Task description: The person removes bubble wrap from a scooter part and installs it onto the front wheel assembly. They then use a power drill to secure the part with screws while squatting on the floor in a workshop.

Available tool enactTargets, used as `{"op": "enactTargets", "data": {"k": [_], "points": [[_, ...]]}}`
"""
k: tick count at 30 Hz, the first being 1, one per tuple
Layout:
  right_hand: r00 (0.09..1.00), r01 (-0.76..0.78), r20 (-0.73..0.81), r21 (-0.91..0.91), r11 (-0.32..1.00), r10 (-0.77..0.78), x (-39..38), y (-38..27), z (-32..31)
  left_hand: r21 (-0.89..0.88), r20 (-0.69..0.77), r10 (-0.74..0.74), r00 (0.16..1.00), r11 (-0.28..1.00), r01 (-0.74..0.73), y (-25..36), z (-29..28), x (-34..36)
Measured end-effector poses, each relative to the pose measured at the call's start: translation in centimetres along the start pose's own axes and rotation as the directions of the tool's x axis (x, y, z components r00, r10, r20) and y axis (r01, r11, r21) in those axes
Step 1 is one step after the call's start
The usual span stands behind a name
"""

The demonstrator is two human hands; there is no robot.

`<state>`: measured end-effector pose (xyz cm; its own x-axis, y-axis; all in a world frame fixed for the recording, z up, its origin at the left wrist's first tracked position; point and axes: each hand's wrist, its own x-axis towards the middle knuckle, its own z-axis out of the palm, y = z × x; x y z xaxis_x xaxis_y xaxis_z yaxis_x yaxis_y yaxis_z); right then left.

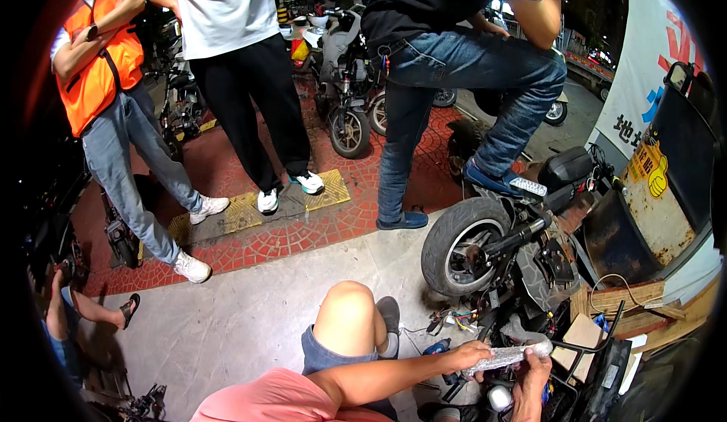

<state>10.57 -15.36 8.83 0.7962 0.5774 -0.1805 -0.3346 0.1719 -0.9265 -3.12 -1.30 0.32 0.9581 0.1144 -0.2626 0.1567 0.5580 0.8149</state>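
Note:
A long, whitish-grey bundle (503, 358), seemingly in clear or bubbled wrapping, stretches between my two hands. My left hand (471, 355) is closed around its left end. Gripping it nearer the right end is my right hand (536, 371), fingers bent and thumb up. What lies inside the wrapping cannot be made out. Below and around my hands are dark scooter parts and a rounded silver-white piece (500, 398). A blue-and-black power tool (437, 347) lies just left of my left hand, beside loose coloured wires (460, 318).
A partly stripped scooter (466, 248) stands ahead on the right, its wheel toward me. One person (454, 81) rests a foot on it; two others (235, 13) (106, 59) stand farther left. A rusty panel (659, 195) and wooden boards (628, 298) line the right side.

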Motion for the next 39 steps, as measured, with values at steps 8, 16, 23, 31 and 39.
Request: {"op": "enactTargets", "data": {"k": [8,16,23,31,39], "points": [[0.979,0.167,-0.052,-0.337,0.926,-0.196,1.7,-2.6,-1.4,0.622,0.271,0.407,0.872,0.617,-0.481,-4.9,-1.9,1.3],[0.881,0.207,-0.224,-0.609,0.765,-0.416,6.6,0.6,-6.6,0.212,0.108,0.041,0.993,0.975,-0.064,-1.5,-1.2,-1.2],[0.695,-0.086,-0.419,-0.856,0.51,-0.585,6.5,1.7,-13.6,0.482,0.229,-0.146,0.962,0.876,0.018,-7.1,-1.4,-2.9],[0.898,0.111,-0.431,0.03,0.993,-0.087,6.1,-2.4,-12.0,0.05,-0.04,-0.503,0.863,0.862,0.505,-10.2,-5.8,-2.1],[0.92,0.297,-0.32,0.2,0.934,-0.224,2.7,-10.0,-10.8,-0.533,-0.028,-0.408,0.913,0.778,0.331,-6.3,-8.3,-2.1]]}}
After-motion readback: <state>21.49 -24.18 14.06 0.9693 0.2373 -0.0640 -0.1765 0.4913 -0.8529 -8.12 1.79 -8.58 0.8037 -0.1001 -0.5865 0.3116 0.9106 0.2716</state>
